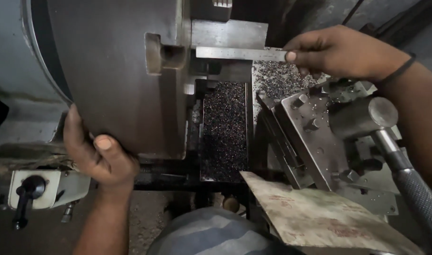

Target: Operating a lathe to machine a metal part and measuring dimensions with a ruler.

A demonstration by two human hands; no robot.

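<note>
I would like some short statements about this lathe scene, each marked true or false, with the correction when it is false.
1. The right hand holds a flat steel ruler by one end. True.
2. The left hand grips the knurled handle. False: it rests on the lower rim of the large round chuck; no hand touches the handle.
3. Dark metal chips lie in the gap between the chuck and the tool post. True.
4. The ruler lies flat on the piece of cardboard. False: it is held up in the air, pointing toward the chuck.
5. The right wrist wears a dark band. True.
</note>
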